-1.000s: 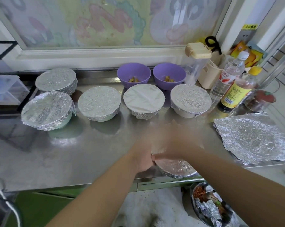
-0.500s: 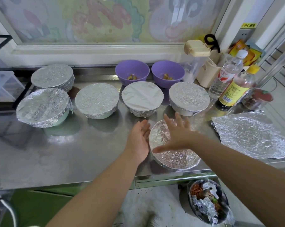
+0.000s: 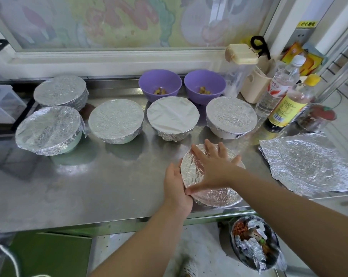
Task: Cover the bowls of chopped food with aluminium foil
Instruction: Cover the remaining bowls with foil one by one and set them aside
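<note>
The bowl (image 3: 219, 196), pressed by open left hand (image 3: 176, 182) and right hand (image 3: 215, 166) at the counter's (image 3: 109, 186) front edge, could be shoved off.

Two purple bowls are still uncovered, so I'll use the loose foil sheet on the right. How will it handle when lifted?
The foil sheet is likely light and floppy, being thin and wrinkled all over. Its round pressed dent suggests it holds creases, so it may crumple if grabbed hard.
</note>
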A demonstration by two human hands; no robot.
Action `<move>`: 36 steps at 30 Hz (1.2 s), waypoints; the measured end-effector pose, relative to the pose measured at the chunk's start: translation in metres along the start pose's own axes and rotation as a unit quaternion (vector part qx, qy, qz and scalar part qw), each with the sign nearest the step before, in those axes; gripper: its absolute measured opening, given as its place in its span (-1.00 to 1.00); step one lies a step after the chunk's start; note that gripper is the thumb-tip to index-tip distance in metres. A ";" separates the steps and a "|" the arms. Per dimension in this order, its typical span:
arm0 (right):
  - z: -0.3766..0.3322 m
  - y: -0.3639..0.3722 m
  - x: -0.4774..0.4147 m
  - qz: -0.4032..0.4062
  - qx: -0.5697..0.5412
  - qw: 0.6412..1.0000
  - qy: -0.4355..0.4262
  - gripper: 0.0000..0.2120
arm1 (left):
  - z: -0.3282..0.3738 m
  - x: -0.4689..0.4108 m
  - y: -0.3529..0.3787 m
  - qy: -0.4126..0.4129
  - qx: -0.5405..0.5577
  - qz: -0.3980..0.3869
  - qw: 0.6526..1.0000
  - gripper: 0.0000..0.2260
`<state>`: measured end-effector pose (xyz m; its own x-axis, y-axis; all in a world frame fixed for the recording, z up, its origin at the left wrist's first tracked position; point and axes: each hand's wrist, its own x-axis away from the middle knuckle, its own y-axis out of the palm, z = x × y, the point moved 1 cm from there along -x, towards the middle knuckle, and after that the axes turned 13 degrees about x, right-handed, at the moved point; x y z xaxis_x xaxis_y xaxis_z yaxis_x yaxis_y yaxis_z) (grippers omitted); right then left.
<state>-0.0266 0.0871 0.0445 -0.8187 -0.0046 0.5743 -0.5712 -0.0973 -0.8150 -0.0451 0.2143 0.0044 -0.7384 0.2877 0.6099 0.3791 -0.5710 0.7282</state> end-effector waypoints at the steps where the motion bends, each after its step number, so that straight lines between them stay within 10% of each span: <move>1: 0.000 0.000 0.000 0.001 -0.003 1.000 0.001 0.39 | 0.002 -0.001 -0.001 -0.007 -0.002 -0.002 1.000 -0.50; 19: -0.004 0.007 0.001 0.013 -0.063 0.996 0.056 0.37 | 0.030 -0.030 0.008 -0.074 -0.148 -0.040 0.985 -0.40; 27: -0.009 0.004 -0.006 -0.028 -0.137 0.982 0.128 0.44 | 0.029 -0.013 -0.007 0.092 -0.104 0.030 0.990 -0.59; 36: 0.008 0.006 -0.002 -0.017 -0.056 0.998 0.022 0.41 | -0.004 0.020 0.001 0.076 -0.115 -0.027 0.990 -0.61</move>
<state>-0.0280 0.0788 0.0388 -0.7992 0.0403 0.5997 -0.5997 0.0150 -0.8001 -0.0612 0.2165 0.0164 -0.8360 0.2129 0.5057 0.2130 -0.7234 0.6567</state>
